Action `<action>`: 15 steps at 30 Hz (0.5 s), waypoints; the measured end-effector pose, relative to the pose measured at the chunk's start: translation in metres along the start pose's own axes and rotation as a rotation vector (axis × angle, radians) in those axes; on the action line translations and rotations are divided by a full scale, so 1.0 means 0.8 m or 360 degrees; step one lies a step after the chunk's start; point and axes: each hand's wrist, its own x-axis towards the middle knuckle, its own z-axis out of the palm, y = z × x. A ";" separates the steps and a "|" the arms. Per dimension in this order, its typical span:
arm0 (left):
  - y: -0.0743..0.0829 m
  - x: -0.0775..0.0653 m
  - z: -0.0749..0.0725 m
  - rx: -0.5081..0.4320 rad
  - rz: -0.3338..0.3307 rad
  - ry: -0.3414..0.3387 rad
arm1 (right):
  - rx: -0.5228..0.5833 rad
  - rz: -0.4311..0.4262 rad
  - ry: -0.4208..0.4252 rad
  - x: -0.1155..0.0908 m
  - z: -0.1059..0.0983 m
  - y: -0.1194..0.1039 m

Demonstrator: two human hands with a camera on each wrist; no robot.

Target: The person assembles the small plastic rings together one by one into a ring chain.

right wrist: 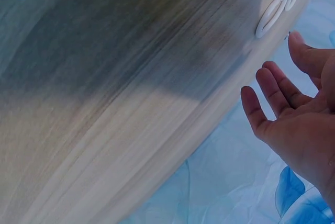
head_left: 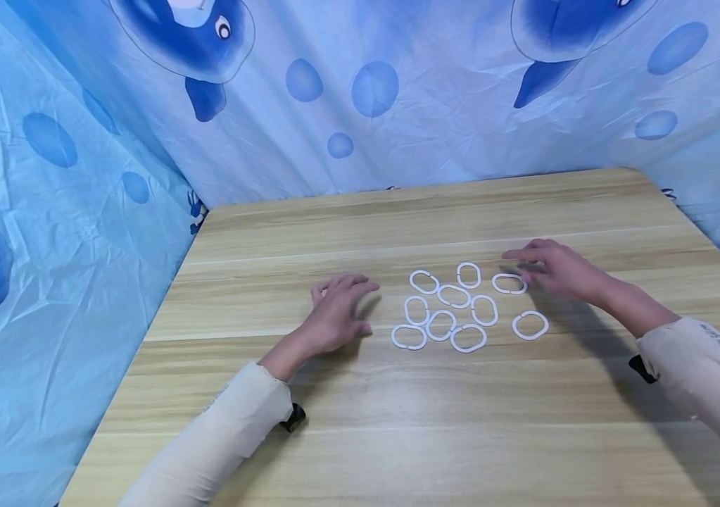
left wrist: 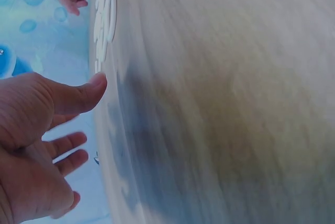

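Several white oval rings [head_left: 485, 310], each with a small gap in its loop, lie flat in a loose cluster on the wooden table [head_left: 385, 422]. One ring [head_left: 530, 325] lies apart at the cluster's right. My left hand [head_left: 339, 313] hovers left of the cluster with its fingers apart and nothing in them; the left wrist view shows the thumb [left wrist: 86, 94] and loosely bent fingers. Above another ring [head_left: 500, 290] at the upper right is my right hand [head_left: 559, 270], its fingers loosely bent and holding nothing. In the right wrist view, white rings [right wrist: 271, 14] lie beyond that hand.
A blue curtain [head_left: 436, 84] printed with whales and bubbles hangs behind the table and along its left side. Beige sleeves [head_left: 226, 429] cover both forearms, with a black band [head_left: 293, 417] under the left wrist.
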 end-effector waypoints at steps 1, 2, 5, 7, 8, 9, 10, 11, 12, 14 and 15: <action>0.001 0.000 0.001 0.0004 0.0023 -0.0020 | 0.0001 -0.0006 0.0000 0.000 0.001 0.001; 0.002 0.000 0.002 0.0010 0.0045 -0.0036 | 0.0001 -0.0015 0.0001 0.000 0.001 0.002; 0.004 0.001 0.005 0.0002 0.0111 -0.0071 | -0.0004 -0.0030 -0.0005 0.000 0.002 0.003; 0.004 0.001 0.006 -0.0025 0.0147 -0.0091 | 0.0002 -0.0025 -0.0016 0.000 0.002 0.002; 0.004 0.001 0.007 -0.0038 0.0168 -0.0100 | 0.0005 -0.0018 -0.0027 0.000 0.001 0.002; 0.005 0.001 0.008 -0.0053 0.0185 -0.0110 | 0.0007 -0.0007 -0.0041 0.000 0.001 0.001; 0.005 0.002 0.008 -0.0066 0.0205 -0.0119 | 0.0012 0.0003 -0.0054 0.000 0.001 0.001; 0.006 0.002 0.009 -0.0080 0.0224 -0.0131 | 0.0016 0.0010 -0.0065 0.000 0.001 0.001; 0.006 0.002 0.009 -0.0085 0.0240 -0.0143 | 0.0020 0.0019 -0.0075 0.000 0.001 0.001; 0.008 0.002 0.009 -0.0095 0.0279 -0.0167 | 0.0017 0.0030 -0.0092 0.000 0.001 0.001; 0.009 0.002 0.009 -0.0100 0.0298 -0.0176 | 0.0015 0.0020 -0.0091 0.000 0.001 0.001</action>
